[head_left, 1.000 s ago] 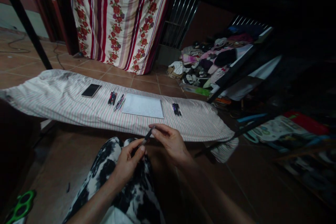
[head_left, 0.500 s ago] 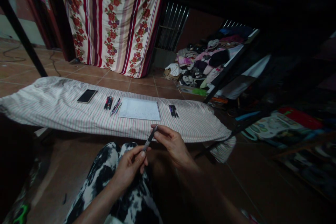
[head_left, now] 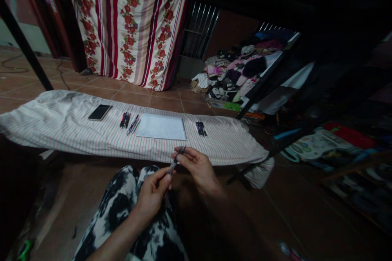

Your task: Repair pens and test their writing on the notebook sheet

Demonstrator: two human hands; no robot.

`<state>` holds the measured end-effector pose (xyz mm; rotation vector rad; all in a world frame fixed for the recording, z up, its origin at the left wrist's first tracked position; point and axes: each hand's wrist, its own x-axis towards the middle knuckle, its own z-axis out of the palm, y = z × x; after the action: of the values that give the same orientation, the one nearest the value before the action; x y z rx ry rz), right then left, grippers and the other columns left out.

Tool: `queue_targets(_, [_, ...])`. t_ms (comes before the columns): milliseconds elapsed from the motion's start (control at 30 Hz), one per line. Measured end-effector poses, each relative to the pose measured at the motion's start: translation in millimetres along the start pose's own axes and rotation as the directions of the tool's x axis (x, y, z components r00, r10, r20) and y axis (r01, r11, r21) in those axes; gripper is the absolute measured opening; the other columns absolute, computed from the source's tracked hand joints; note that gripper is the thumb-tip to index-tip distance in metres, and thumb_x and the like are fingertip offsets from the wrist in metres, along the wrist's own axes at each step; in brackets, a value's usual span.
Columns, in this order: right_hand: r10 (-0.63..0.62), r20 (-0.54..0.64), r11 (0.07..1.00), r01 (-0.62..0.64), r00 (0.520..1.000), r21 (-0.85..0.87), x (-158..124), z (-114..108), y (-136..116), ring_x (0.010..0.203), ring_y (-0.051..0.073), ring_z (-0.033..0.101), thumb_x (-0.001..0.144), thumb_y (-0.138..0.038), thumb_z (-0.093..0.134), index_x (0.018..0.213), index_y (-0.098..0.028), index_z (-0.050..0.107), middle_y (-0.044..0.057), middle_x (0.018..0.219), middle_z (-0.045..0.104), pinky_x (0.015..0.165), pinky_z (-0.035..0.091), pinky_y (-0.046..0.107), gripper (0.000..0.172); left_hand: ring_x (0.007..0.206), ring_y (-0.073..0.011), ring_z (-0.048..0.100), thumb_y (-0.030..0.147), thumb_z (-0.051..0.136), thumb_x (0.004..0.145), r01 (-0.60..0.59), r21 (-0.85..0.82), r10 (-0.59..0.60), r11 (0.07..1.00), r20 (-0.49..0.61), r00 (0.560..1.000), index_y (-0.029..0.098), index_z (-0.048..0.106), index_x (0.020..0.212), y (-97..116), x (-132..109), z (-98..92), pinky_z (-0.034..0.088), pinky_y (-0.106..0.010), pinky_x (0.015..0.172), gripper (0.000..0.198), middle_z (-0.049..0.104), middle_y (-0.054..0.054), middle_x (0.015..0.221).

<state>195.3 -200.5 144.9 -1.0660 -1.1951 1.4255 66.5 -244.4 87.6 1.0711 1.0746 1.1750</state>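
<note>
pen: one slim dark pen (head_left: 175,159), held up in the air between both hands, right over the lap, not resting on anything

long axis: slanted, low end toward the left hand's fingers, high end toward the right hand's fingers and a bit further away from the body

left hand (head_left: 152,193): thumb and fingertips (head_left: 167,176) pinched around the low end, other fingers curled in loosely

right hand (head_left: 199,168): fingers (head_left: 181,156) pinched on the upper end, palm turned inward, rest of the hand half curled

who's nearer: honestly a tie, both are touching it, one hand per end, and the bare middle of the barrel sits between the two sets of fingers

beyond the fingers: spiral notebook (head_left: 161,127) lying flat on the striped cloth (head_left: 61,124), straight ahead of the pen's high end, well apart from it

beyond and left of the fingers: a loose bunch of pens (head_left: 128,121), then a phone (head_left: 99,112) further left

beyond and right of the fingers: a smaller pen bunch (head_left: 200,128), just beside the notebook's spiral edge

lighting: pretty dim, can't tell if the pen is capped
</note>
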Motion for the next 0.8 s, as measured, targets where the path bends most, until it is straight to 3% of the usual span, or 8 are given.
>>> queue_targets(167, [-0.049,-0.103,0.999,0.047,0.993,-0.024,4.5,4.0,3.7,0.072,0.015,0.061,0.055,-0.034,0.076,0.077,-0.016,0.065,0.001,0.073,0.066,0.072,0.046,0.029,0.03,0.063,-0.016,0.05,0.04,0.057,0.074,-0.082,0.096,0.092,0.992,-0.101,0.991,0.013,0.066,0.097,0.6,2.5,4.0,0.038,-0.025,0.058,0.037,0.06,-0.003,0.069])
queue_targets(300, [-0.05,-0.122,0.998,0.045,0.991,-0.049,5.6,3.8,4.4,0.069,0.014,0.06,0.054,-0.033,0.076,0.076,-0.017,0.065,0.0,0.069,0.064,0.071,0.046,0.028,0.029,0.057,-0.0148,0.048,0.042,0.056,0.075,-0.069,0.112,0.08,0.991,-0.105,0.991,0.014,0.067,0.096,0.8,2.8,5.0,0.035,-0.024,0.052,0.037,0.059,-0.002,0.064])
queue_targets(533, [-0.015,-0.046,1.0,0.015,0.999,0.003,2.7,-2.6,3.1,0.082,0.018,0.063,0.062,-0.038,0.072,0.09,-0.017,0.067,0.006,0.084,0.07,0.076,0.046,0.031,0.035,0.042,-0.0068,0.037,0.047,0.055,0.075,0.012,-0.082,-0.007,0.997,0.05,0.999,0.011,0.06,0.098,3.7,5.8,4.1,0.024,-0.021,0.043,0.044,0.047,0.004,0.056])
queue_targets(800, [0.012,0.012,1.0,-0.012,1.0,-0.006,1.7,-3.4,3.6,0.069,0.014,0.061,0.062,-0.035,0.072,0.09,-0.016,0.068,0.006,0.081,0.071,0.066,0.045,0.026,0.035,0.042,-0.0058,0.037,0.047,0.054,0.077,0.022,-0.144,-0.007,0.989,0.104,0.995,0.011,0.059,0.094,5.2,5.5,5.5,0.025,-0.021,0.044,0.04,0.049,0.004,0.057])
